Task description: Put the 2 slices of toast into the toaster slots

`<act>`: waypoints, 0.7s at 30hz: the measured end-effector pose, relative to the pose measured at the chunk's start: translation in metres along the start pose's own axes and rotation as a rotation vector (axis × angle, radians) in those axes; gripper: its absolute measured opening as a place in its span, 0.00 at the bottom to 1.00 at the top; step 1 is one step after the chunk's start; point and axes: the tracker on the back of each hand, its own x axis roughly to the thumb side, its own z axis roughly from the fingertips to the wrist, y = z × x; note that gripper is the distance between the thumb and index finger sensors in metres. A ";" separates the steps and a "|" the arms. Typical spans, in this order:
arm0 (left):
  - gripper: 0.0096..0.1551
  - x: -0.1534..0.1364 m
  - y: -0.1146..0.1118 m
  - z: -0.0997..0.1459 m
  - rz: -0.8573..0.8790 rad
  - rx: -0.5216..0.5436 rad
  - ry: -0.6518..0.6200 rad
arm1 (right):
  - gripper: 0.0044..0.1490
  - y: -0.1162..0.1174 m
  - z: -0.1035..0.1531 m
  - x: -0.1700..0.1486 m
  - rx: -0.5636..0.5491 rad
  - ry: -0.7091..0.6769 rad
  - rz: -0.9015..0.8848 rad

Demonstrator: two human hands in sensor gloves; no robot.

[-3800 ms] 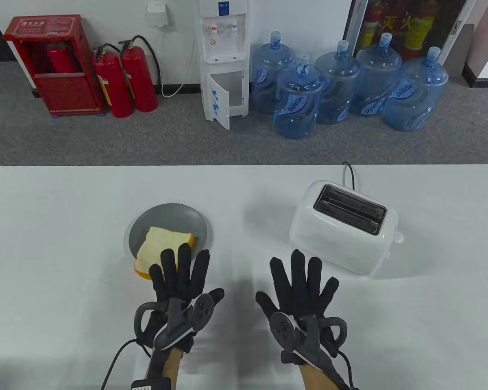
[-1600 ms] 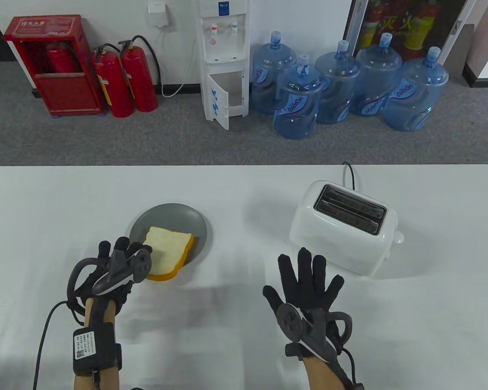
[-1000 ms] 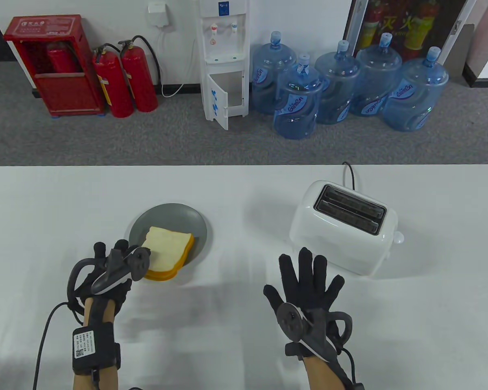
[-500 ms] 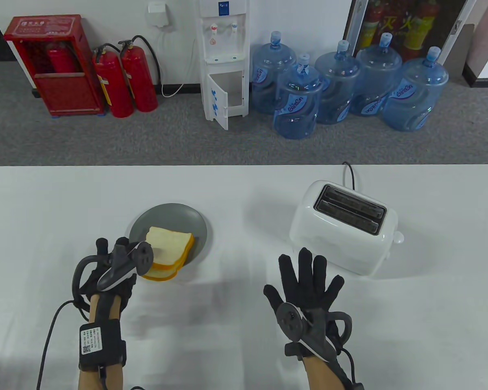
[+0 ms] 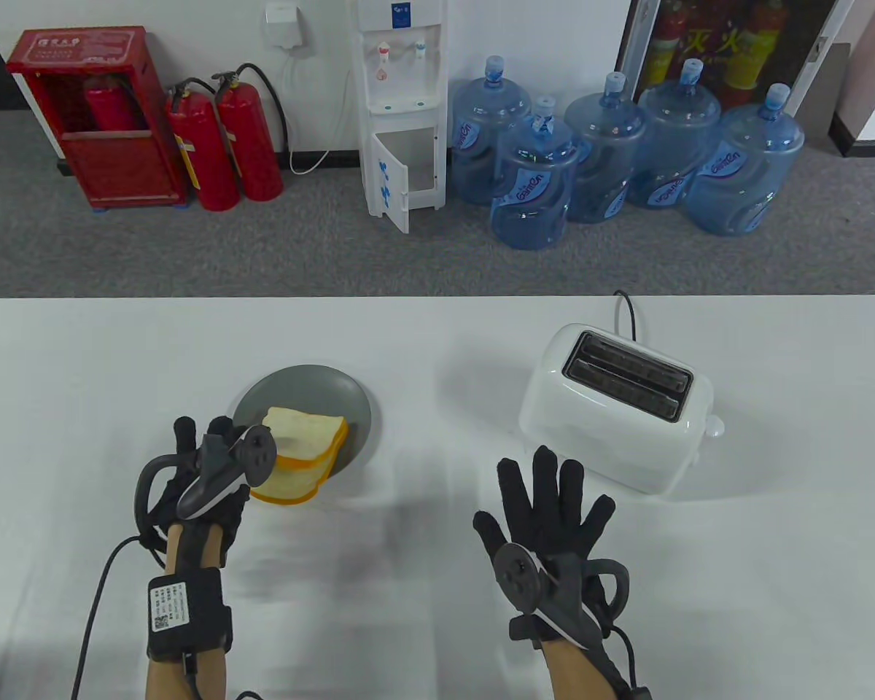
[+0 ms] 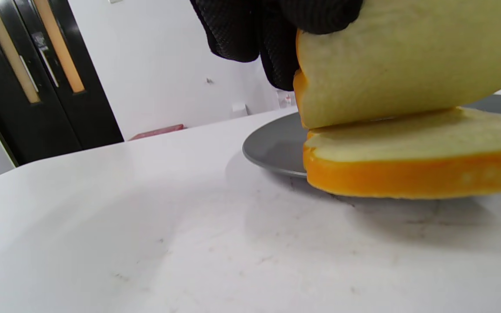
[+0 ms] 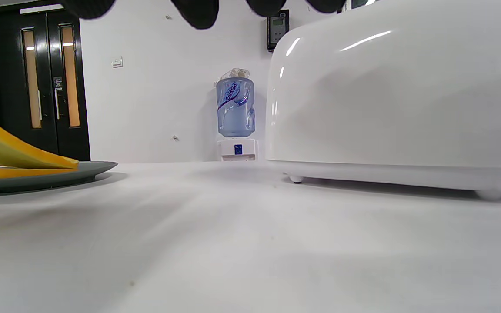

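The left hand (image 5: 203,477) pinched the top toast slice (image 6: 407,69), tilting its edge off the lower slice (image 6: 415,165). The right hand (image 5: 550,525) lay flat, fingers spread, before the toaster (image 5: 616,408).

I count two slices of toast: an upper slice (image 6: 407,74) pinched at its edge in my left fingers (image 6: 272,34), and a lower slice (image 6: 411,169) under them. One grey plate (image 5: 313,383), one white toaster (image 5: 616,412) with two slots beyond my right fingertips (image 5: 543,467). Behind: five water jugs, three extinguishers.
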 end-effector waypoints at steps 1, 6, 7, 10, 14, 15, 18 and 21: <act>0.28 0.000 0.001 0.000 0.010 -0.009 0.007 | 0.47 0.000 0.000 0.000 0.001 0.000 0.000; 0.28 0.003 0.007 -0.002 0.033 -0.007 0.034 | 0.48 0.000 0.000 0.000 0.010 0.005 -0.010; 0.28 0.004 0.008 -0.002 0.037 -0.003 0.038 | 0.48 0.000 0.000 0.000 0.010 0.004 -0.006; 0.28 0.005 0.012 -0.002 0.048 0.006 0.048 | 0.48 0.000 0.000 0.001 0.010 0.004 -0.005; 0.28 0.005 0.015 -0.001 0.076 0.039 0.068 | 0.48 0.000 -0.001 0.001 0.024 0.004 -0.012; 0.28 0.005 0.015 0.000 0.086 0.055 0.074 | 0.48 0.000 -0.001 0.001 0.025 0.004 -0.011; 0.28 0.006 0.017 0.001 0.102 0.082 0.081 | 0.48 0.000 -0.001 0.001 0.022 0.004 -0.012; 0.29 0.007 0.020 0.001 0.136 0.090 0.083 | 0.48 0.000 -0.001 0.001 0.025 0.005 -0.023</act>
